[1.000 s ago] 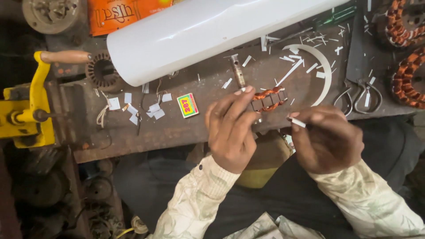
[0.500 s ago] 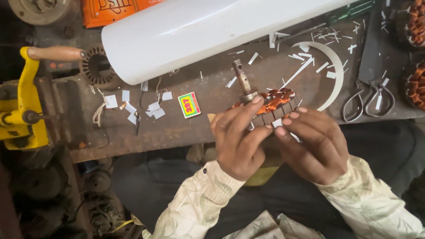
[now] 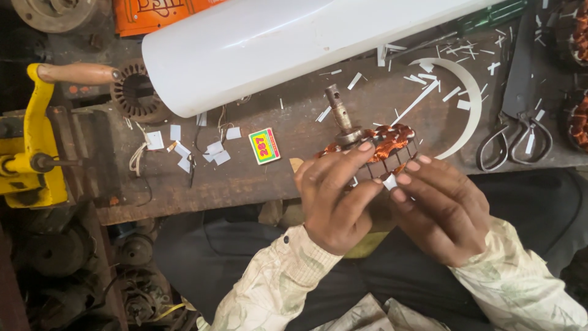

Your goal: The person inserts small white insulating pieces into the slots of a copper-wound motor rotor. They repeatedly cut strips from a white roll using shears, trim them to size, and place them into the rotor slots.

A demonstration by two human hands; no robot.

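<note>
Cluttered bench (image 3: 257, 184): both hands, left hand (image 3: 337, 199) and right hand (image 3: 441, 211), grip rotor (image 3: 383, 147); white roll (image 3: 294, 43) far, scissors (image 3: 514, 132) right, matchbox (image 3: 264, 146) left.

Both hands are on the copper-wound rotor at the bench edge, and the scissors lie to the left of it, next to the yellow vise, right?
Not quite. The head view shows the scissors to the right of the copper-wound rotor, far from the yellow vise, which stands at the left. The left hand and right hand are indeed both on the rotor at the bench edge.
</note>
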